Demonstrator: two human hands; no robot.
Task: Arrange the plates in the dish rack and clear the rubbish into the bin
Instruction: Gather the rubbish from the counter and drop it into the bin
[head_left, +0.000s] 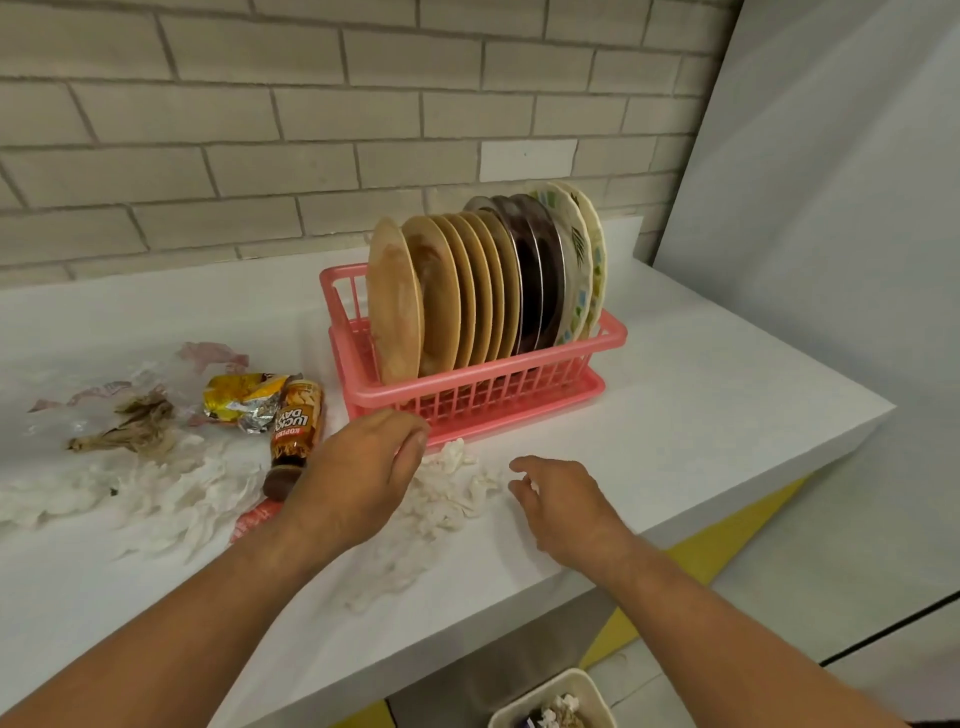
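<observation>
A pink dish rack stands on the white counter with several plates upright in it: tan ones, dark ones and patterned ones. In front of the rack lies a heap of crumpled white tissue. My left hand hovers over the tissue's left side, fingers loosely curled and holding nothing. My right hand is at the tissue's right edge with relaxed fingers, also holding nothing. A brown bottle lies just left of my left hand. A bin sits on the floor below.
More rubbish lies to the left: a yellow foil wrapper, clear and pink plastic, a brown scrap, more tissue and a red wrapper. The counter edge runs diagonally at right. A brick wall stands behind.
</observation>
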